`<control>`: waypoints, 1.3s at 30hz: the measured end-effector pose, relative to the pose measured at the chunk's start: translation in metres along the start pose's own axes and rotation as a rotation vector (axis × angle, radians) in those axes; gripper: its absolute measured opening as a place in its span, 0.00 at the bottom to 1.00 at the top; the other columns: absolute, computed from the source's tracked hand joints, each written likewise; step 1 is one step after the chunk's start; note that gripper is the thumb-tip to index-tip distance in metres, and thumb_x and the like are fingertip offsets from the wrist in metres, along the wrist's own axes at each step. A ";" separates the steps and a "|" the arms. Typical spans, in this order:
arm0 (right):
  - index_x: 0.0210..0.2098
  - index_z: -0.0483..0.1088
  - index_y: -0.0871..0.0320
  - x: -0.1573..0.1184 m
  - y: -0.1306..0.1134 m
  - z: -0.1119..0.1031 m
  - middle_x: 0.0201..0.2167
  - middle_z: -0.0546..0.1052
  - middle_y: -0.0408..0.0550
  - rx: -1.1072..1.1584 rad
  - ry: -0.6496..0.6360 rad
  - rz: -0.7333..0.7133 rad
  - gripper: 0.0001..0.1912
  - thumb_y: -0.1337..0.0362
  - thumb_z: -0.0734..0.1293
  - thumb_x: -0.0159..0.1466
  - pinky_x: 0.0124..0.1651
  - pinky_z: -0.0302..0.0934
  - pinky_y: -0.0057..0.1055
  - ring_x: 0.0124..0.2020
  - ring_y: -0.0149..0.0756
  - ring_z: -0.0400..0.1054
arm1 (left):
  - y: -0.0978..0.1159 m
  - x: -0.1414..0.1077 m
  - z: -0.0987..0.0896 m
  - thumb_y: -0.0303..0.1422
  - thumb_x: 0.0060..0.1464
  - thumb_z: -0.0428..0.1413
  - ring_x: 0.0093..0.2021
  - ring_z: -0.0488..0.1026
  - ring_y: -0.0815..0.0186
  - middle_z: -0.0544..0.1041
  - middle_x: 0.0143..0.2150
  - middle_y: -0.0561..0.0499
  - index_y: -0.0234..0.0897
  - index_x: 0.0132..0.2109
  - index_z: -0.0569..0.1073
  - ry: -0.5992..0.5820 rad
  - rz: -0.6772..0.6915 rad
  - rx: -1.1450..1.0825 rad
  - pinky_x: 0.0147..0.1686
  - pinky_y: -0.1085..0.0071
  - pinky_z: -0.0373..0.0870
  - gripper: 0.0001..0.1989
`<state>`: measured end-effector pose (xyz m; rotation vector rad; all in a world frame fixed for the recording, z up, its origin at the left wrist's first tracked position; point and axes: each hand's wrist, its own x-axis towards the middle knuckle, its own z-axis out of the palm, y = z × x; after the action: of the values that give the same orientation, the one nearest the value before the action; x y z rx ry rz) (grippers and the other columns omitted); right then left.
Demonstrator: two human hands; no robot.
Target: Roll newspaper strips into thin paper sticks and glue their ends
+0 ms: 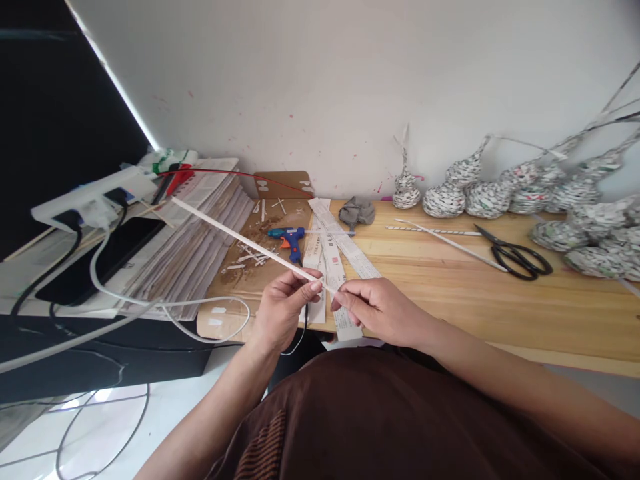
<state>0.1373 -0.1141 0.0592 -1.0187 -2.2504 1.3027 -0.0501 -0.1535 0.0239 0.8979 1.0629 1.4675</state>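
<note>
White rod (235,234), slim, likely rolled paper: held in the air above the desk (420,280), slanting from the person's 2 hands away to the left. Left hand (280,307) has thumb and fingers clamped on it a little short of the near end; right hand (383,308) pinches that end, its fingers closed on it, just beside the left. From my remote seat I judge it light, fairly stiff lengthwise, dry rather than slippery, easily crushed or kinked; I would favour a gentle pinch near the end, with another hold further along. Below and beyond: printed strips (359,259), then a blue glue gun (295,235) on cardboard (215,287). Left: paper stack (200,230). Right: scissors (499,245) near 2 thin rods (450,242); woven gourd shapes (444,199) farther back.
</note>
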 end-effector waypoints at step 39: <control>0.36 0.74 0.59 -0.011 0.036 -0.023 0.27 0.75 0.44 0.043 -0.002 0.119 0.12 0.59 0.61 0.65 0.28 0.56 0.24 0.23 0.26 0.64 | 0.010 0.010 -0.031 0.36 0.41 0.66 0.31 0.73 0.70 0.76 0.29 0.51 0.33 0.36 0.77 0.254 -0.030 0.168 0.25 0.78 0.67 0.15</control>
<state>0.1735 -0.0970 0.0412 -1.1518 -2.1830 1.3947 -0.0841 -0.1487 0.0237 0.8222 1.3979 1.5108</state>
